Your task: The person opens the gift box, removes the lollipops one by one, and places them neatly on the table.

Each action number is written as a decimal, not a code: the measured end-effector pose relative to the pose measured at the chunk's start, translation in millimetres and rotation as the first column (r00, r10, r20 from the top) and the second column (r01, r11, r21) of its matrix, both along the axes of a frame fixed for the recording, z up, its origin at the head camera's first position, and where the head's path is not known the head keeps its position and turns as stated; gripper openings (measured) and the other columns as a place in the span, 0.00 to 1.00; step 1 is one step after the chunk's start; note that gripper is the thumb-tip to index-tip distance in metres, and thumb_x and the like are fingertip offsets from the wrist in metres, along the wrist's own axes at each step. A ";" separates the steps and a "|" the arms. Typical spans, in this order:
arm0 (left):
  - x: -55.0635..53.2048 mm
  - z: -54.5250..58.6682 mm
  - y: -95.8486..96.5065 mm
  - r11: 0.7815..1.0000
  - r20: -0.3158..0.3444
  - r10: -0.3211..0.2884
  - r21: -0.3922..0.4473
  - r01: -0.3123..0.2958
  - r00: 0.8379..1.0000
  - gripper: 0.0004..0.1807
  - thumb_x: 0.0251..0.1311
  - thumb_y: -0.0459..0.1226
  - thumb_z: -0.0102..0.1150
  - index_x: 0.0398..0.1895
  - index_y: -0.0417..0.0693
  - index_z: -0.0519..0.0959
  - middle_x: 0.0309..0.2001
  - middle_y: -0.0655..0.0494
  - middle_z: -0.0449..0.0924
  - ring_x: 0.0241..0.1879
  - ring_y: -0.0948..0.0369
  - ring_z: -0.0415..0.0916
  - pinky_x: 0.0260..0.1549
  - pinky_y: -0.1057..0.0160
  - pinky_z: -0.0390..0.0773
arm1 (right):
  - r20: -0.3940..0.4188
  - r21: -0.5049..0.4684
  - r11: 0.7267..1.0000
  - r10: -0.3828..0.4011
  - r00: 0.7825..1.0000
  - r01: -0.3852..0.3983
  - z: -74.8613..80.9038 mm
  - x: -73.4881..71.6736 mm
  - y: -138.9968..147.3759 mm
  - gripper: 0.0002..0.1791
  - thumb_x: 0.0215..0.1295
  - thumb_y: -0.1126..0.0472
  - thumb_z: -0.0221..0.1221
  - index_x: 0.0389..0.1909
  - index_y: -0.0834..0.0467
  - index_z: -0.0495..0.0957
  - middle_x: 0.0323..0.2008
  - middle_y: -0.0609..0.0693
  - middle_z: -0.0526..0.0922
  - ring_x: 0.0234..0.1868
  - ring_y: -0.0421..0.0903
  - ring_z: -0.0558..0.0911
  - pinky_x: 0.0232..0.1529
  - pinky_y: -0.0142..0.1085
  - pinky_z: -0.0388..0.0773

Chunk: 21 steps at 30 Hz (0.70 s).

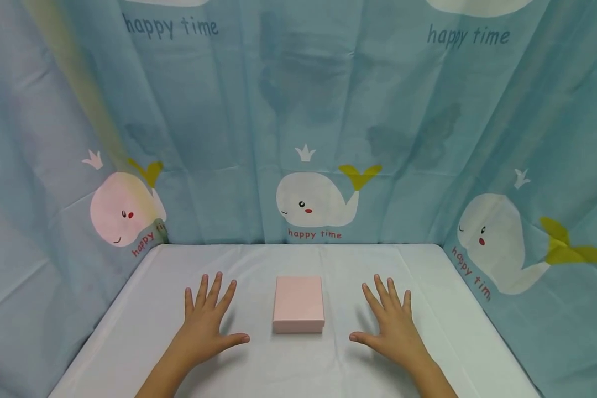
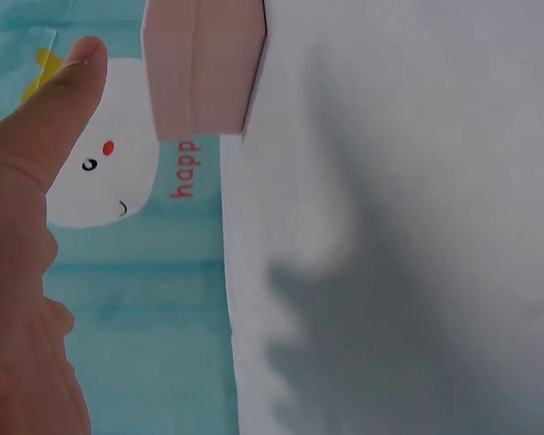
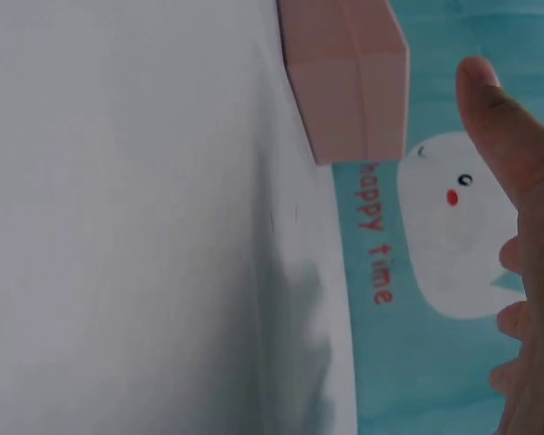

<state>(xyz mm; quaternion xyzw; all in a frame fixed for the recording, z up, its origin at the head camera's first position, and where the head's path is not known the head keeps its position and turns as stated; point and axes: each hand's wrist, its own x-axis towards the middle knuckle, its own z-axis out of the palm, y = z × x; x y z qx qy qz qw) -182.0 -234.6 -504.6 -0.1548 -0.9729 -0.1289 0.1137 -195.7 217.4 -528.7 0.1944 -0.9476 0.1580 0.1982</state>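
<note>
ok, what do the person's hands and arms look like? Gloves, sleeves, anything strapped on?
Left hand and right hand are both bare: no gloves, rings or markings visible. Slim fingers, thumb and four fingers visible on each. Left forearm and right forearm show no sleeve, watch, strap or cable as far as the head view's bottom edge; beyond that, can't tell.

left hand (image 1: 204,325): bare; right hand (image 1: 393,327): bare; thumbnails (image 2: 83,51): short; forearms (image 1: 166,369): bare

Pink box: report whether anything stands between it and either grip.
Nothing visible does. Only white tabletop lies between the left grip and the pink box, and the same between the box and the right grip.
</note>
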 end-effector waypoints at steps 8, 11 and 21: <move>-7.6 -2.2 27.9 0.997 0.045 -0.029 0.067 0.026 0.999 0.69 0.44 0.71 0.71 0.84 0.57 0.46 0.84 0.46 0.33 0.81 0.39 0.24 0.73 0.24 0.30 | 0.034 -0.040 0.999 0.009 0.999 -0.008 1.6 -5.0 -24.3 0.65 0.43 0.24 0.71 0.80 0.51 0.60 0.82 0.55 0.53 0.81 0.66 0.51 0.73 0.75 0.43; -8.3 -4.9 39.3 0.992 0.066 -0.045 0.123 0.036 0.997 0.69 0.44 0.70 0.72 0.84 0.57 0.46 0.84 0.46 0.33 0.81 0.38 0.27 0.72 0.23 0.32 | 0.056 -0.064 0.998 0.024 0.998 -0.021 2.9 -6.8 -33.5 0.65 0.43 0.25 0.72 0.79 0.53 0.60 0.81 0.55 0.54 0.81 0.64 0.52 0.74 0.74 0.44; -13.8 -7.1 74.5 0.967 0.141 -0.111 0.243 0.075 0.984 0.70 0.47 0.65 0.75 0.84 0.51 0.42 0.84 0.46 0.34 0.82 0.41 0.26 0.76 0.29 0.33 | 0.198 -0.103 0.994 0.059 0.978 -0.039 7.1 -12.6 -63.1 0.66 0.45 0.24 0.71 0.80 0.55 0.58 0.81 0.55 0.54 0.82 0.60 0.50 0.77 0.70 0.43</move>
